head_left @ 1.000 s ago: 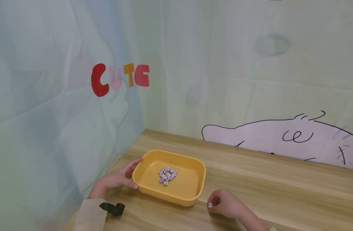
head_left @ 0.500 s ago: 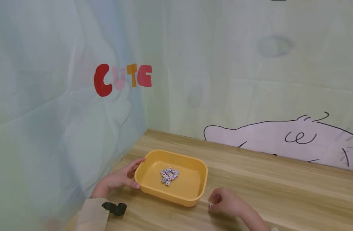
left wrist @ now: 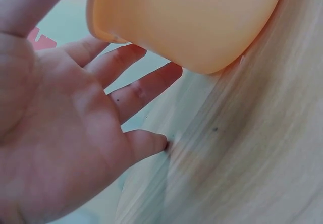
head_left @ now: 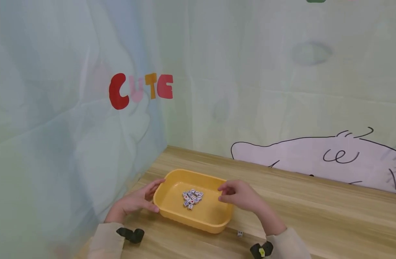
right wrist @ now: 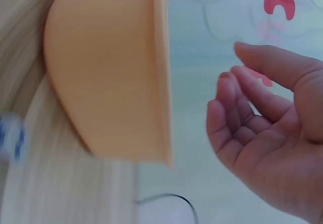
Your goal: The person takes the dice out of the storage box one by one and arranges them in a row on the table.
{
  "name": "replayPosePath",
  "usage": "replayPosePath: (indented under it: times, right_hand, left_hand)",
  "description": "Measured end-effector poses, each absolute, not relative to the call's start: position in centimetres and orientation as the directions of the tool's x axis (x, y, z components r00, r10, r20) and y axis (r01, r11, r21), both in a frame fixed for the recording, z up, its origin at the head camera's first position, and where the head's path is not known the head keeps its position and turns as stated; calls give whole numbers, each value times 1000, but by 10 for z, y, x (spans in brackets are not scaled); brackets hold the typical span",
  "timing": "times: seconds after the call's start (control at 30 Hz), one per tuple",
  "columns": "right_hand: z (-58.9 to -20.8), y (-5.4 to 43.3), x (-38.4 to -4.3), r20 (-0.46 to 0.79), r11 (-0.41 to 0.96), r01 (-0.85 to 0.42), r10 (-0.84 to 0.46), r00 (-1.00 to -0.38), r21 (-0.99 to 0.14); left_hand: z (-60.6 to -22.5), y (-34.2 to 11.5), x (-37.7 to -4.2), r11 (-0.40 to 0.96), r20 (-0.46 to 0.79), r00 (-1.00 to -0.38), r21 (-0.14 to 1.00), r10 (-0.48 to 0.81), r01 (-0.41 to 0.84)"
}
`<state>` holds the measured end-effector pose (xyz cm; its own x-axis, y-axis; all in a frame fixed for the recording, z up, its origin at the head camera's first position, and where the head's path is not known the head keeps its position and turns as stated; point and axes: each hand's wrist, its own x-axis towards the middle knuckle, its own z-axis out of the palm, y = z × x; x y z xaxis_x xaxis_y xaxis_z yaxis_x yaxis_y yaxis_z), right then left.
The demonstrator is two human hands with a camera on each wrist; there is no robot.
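A yellow rectangular tray (head_left: 192,225) rests on the wooden table, with a cluster of white dice (head_left: 192,197) in the middle of its floor. My left hand (head_left: 136,199) is at the tray's left end, fingers spread; in the left wrist view their tips meet the tray wall (left wrist: 192,22). Above the right rim is my right hand (head_left: 241,196), fingers loosely bent and thumb apart from them. The right wrist view shows nothing between that thumb and the fingers (right wrist: 224,118). One die (head_left: 240,233) lies on the table outside the tray's front right corner.
The wooden tabletop (head_left: 314,216) extends to the right. Printed cloth (head_left: 249,90) hangs along the left and back edges. Both wrists wear dark straps, the left strap (head_left: 131,235) and the right strap (head_left: 260,250).
My right hand has left the single die beside the tray and moved up over the right rim. That die stays on the table. My left hand keeps its place at the tray.
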<state>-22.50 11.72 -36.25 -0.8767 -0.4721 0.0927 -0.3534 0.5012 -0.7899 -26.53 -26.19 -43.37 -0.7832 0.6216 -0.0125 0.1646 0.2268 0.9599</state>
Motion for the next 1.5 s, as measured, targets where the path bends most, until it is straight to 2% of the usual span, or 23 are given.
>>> replayPosePath:
  times: [0.43, 1.0, 1.5]
  right_hand:
    - [-392, 65, -265, -11, 530, -277, -476, -879, -801]
    - [-411, 50, -271, -100, 580, -189, -429, -898, -792]
    - [-416, 46, -272, -128, 641, -179, -402, -906, -746]
  left_hand:
    - [-435, -263, -261, 186, 6, -778, 970, 628, 158]
    - [-432, -260, -257, 200, -17, -797, 971, 604, 131]
    - [-431, -260, -258, 209, -24, -796, 969, 604, 129]
